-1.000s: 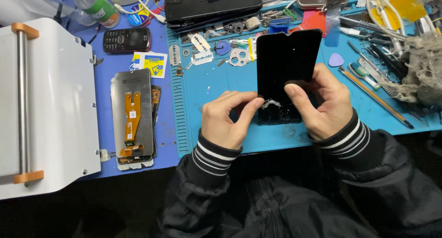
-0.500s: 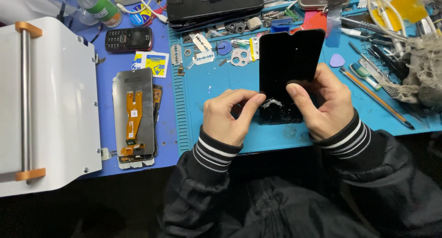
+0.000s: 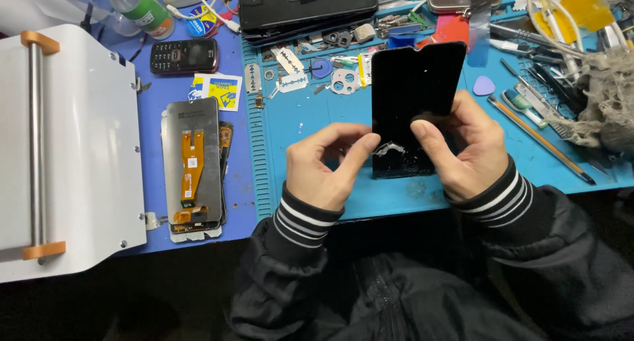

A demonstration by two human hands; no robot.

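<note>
Here two hands [image 3: 396, 156] grip one black phone screen [image 3: 413, 93].

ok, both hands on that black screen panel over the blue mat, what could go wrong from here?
1. The black screen panel is propped off the blue mat, steadied mainly by the right hand; it could slip or flex.
2. The left hand pinches at the whitish residue near the panel's lower edge; debris looks sharp and might cut fingertips.
3. Loose razor blades lie just beyond the hands on the mat, a possible snag or scratch hazard.
</note>
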